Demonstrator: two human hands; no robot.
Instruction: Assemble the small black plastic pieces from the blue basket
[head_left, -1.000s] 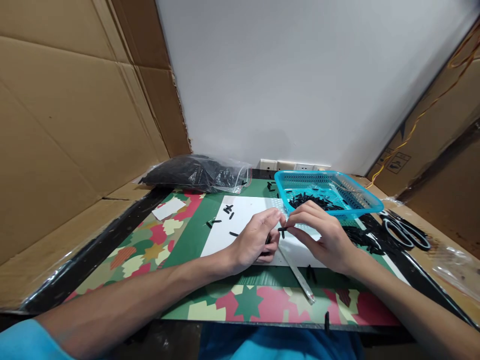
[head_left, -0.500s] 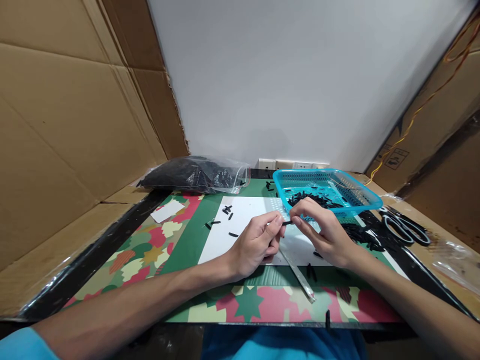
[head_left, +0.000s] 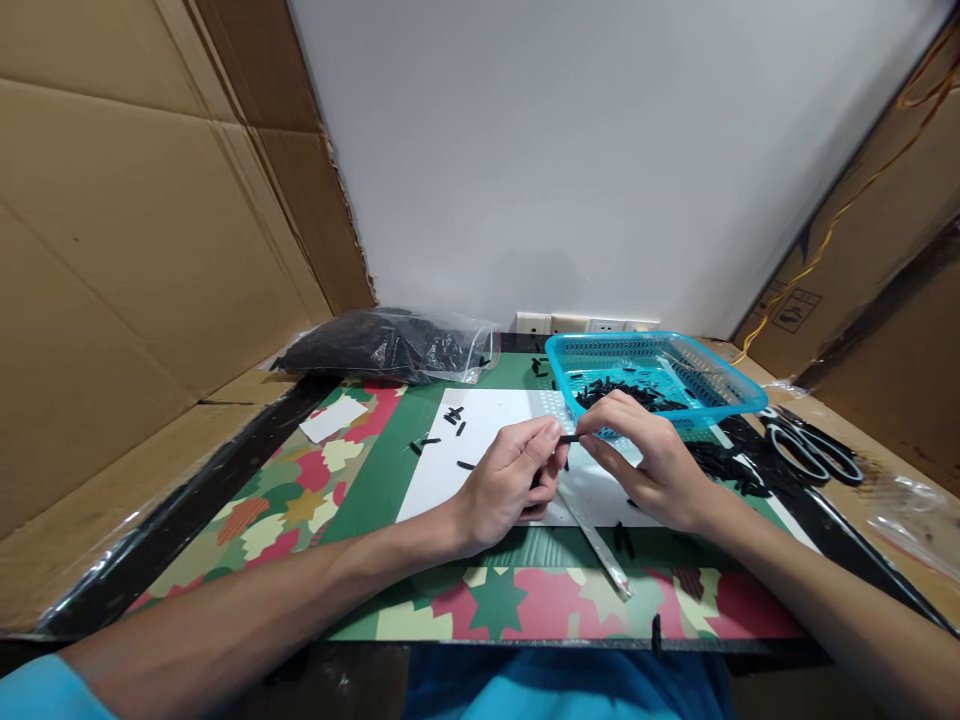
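Between my two hands is a small black stick-like piece, held level above a white sheet. My left hand pinches its left end with thumb and forefinger, the other fingers curled in. From the right, the thumb and fingertips of my right hand close on the other end. Under the hands a thin pale strip lies slantwise on the sheet and the patterned mat. Just behind my right hand stands a blue plastic basket holding many similar black pieces.
Loose black pieces lie left on the sheet, with a heap by my right wrist. White-handled scissors rest at the right. A clear bag of black material sits at the back left. Cardboard walls flank the table.
Both hands stay in nearly the same place, still on the black piece. The view has shifted very slightly; the basket and other things are unmoved.
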